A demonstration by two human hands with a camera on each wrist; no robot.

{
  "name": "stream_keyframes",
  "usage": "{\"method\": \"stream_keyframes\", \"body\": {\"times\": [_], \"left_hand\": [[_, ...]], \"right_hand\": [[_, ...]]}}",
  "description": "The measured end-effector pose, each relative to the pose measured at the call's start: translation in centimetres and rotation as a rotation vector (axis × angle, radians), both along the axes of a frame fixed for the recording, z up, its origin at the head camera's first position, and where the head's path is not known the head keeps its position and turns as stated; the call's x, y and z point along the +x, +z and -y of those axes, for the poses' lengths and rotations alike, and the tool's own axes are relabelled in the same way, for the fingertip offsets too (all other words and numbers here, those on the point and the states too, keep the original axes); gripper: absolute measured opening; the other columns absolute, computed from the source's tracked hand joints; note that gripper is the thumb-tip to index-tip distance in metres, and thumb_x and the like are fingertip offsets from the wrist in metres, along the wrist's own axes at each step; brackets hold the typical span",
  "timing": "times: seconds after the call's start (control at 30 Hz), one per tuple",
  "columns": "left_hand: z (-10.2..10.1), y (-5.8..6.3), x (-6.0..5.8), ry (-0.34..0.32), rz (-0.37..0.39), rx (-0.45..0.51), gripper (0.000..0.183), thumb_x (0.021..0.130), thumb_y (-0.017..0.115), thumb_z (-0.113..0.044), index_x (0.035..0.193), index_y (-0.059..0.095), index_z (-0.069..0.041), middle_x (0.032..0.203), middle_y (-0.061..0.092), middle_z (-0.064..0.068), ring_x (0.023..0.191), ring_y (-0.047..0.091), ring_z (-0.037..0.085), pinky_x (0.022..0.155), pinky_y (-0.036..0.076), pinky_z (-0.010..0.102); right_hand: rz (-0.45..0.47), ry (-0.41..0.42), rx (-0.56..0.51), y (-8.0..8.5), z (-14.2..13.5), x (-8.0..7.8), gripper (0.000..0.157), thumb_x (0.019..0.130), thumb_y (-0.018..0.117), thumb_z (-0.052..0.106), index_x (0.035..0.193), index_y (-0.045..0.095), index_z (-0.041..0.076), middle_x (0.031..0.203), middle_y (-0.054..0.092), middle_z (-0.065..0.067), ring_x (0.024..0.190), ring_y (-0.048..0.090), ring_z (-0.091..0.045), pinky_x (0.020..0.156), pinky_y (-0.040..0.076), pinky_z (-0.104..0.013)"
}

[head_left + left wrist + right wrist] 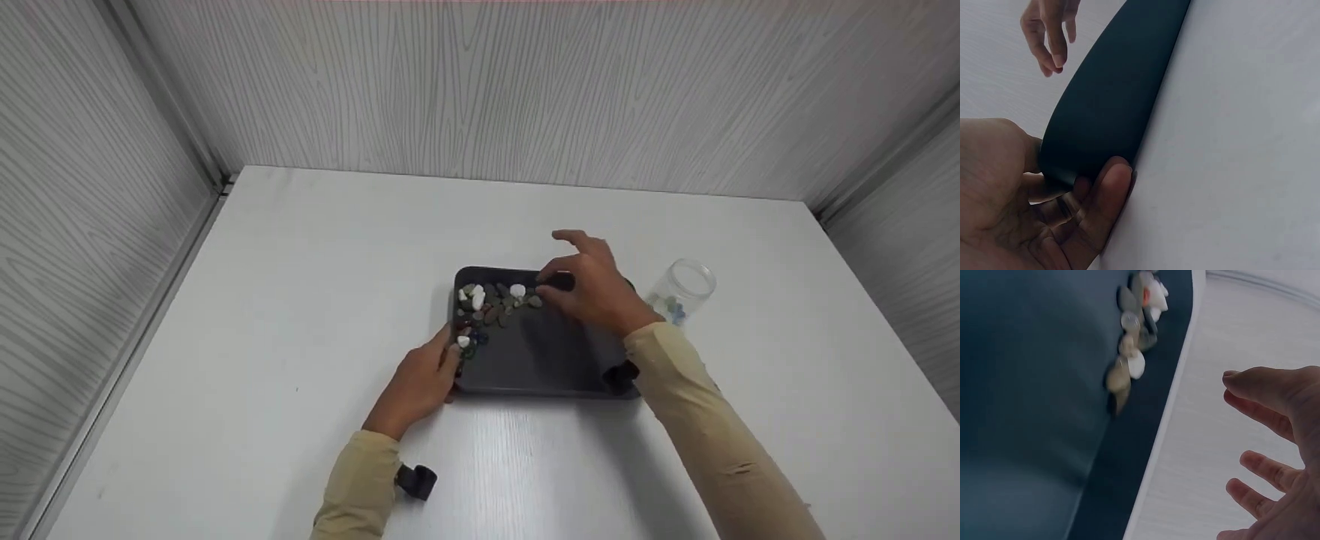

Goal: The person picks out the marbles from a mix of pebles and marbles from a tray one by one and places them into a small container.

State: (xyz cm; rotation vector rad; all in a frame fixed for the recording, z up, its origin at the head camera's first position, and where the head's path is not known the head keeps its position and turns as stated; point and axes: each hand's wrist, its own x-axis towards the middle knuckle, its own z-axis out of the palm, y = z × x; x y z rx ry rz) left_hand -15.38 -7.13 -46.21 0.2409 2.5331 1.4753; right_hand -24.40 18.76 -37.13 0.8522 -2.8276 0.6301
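Note:
A dark rectangular tray [555, 360] lies on the white table, with small pebbles [493, 313] in white, brown, grey and green gathered along its left side and far-left corner. My left hand [416, 381] holds the tray's left edge by the near corner; in the left wrist view its fingers wrap around the dark wall [1109, 101]. Over the far edge, my right hand [596, 289] hovers close to the pebbles. Its thumb and index fingertips are close together, the other fingers spread, and nothing shows between them in the right wrist view, where pebbles [1129, 354] line the rim.
Right of the tray, a clear jar [679, 289] with green and blue pieces inside stands partly behind my right wrist. White table surface [330, 270] surrounds the tray. Wood-grain panels [465, 90] enclose the table at the back and sides.

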Motion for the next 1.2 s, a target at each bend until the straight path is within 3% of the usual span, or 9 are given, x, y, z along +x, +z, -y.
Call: {"method": "stream_keyframes", "body": {"times": [0.23, 0.47, 0.83, 1.2], "left_hand": [[0.0, 0.1, 0.2, 0.008, -0.004, -0.001, 0.055, 0.111, 0.037, -0.022, 0.161, 0.022, -0.005, 0.092, 0.063, 0.007, 0.063, 0.063, 0.014, 0.077, 0.053, 0.040], [-0.1, 0.3, 0.3, 0.014, 0.000, -0.013, 0.055, 0.111, 0.037, -0.023, 0.162, 0.022, -0.007, 0.095, 0.063, 0.006, 0.064, 0.064, 0.014, 0.078, 0.052, 0.040], [0.0, 0.4, 0.5, 0.001, -0.022, 0.001, 0.053, 0.111, 0.036, -0.022, 0.162, 0.025, -0.011, 0.091, 0.064, 0.006, 0.063, 0.064, 0.015, 0.071, 0.053, 0.038], [-0.1, 0.3, 0.6, -0.019, -0.035, -0.004, 0.049, 0.111, 0.036, -0.022, 0.159, 0.032, -0.013, 0.083, 0.063, 0.004, 0.061, 0.063, 0.014, 0.072, 0.052, 0.039]], "right_hand": [[-0.029, 0.094, 0.087, -2.0, 3.4, 0.7, 0.007, 0.089, 0.080, 0.016, 0.094, 0.082, 0.013, 0.147, 0.049, -0.018, 0.139, 0.041, -0.036, 0.113, 0.019, -0.067], [0.020, 0.109, 0.147, -3.2, 5.4, 1.4, 0.008, 0.089, 0.080, 0.018, 0.096, 0.083, 0.017, 0.149, 0.048, -0.015, 0.138, 0.041, -0.038, 0.112, 0.017, -0.072], [0.011, 0.123, 0.234, -4.4, 6.3, 1.9, 0.010, 0.088, 0.081, 0.020, 0.097, 0.083, 0.018, 0.149, 0.048, -0.012, 0.138, 0.038, -0.037, 0.111, 0.013, -0.075], [0.028, 0.114, 0.225, -5.1, 6.1, 2.2, 0.016, 0.086, 0.083, 0.021, 0.102, 0.082, 0.018, 0.147, 0.048, -0.013, 0.134, 0.042, -0.039, 0.110, 0.013, -0.076]]}}
